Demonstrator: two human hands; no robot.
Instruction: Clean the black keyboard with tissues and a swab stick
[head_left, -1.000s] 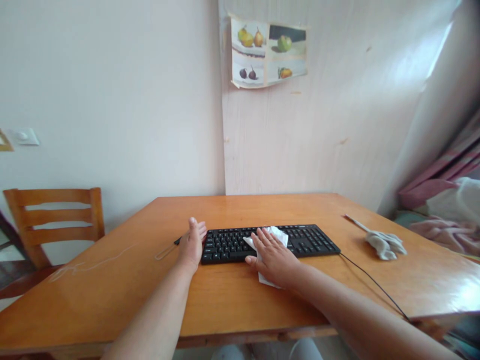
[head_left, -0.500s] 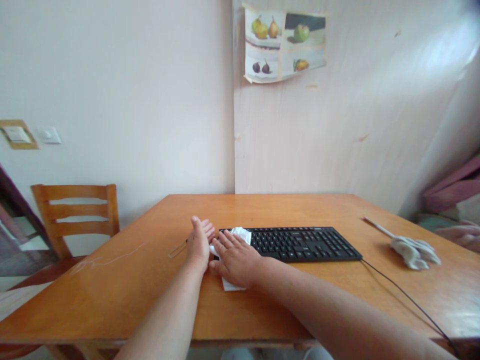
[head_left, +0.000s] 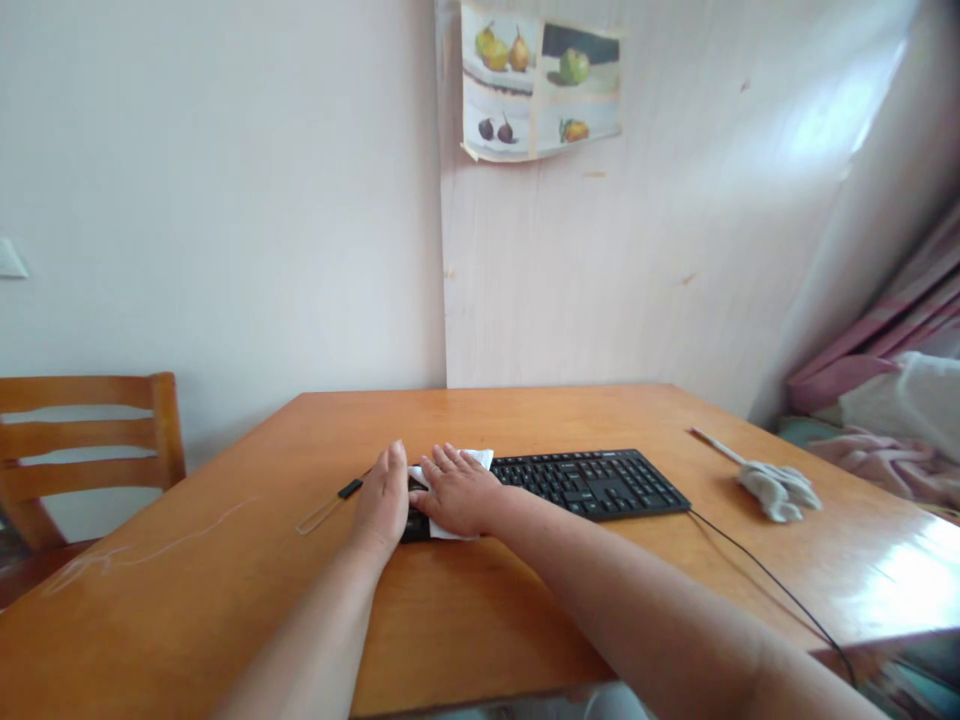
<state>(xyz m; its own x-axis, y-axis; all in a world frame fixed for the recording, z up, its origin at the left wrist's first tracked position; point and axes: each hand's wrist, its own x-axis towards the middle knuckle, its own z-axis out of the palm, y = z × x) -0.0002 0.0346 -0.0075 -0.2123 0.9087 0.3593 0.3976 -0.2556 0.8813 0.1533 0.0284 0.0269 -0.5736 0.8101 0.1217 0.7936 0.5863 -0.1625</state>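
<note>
The black keyboard lies on the wooden table, its left part covered by my hands and a white wipe, which could be tissue or cloth. My right hand presses flat on the wipe over the keys, fingers spread. At the keyboard's left end, my left hand stands on edge with its fingers stretched out, bracing against that end. Close to the left hand's outer side rests a thin wire loop tool with a black handle, partly hidden by the hand.
A grey fluffy duster with a thin handle lies on the right of the table. The keyboard's cable runs over the front right edge. A wooden chair stands at left; a fruit poster hangs on the wall.
The view has turned a little to the right. My right hand and the wipe have shifted up the keyboard, baring its front left corner. My left hand stays at the left end.
</note>
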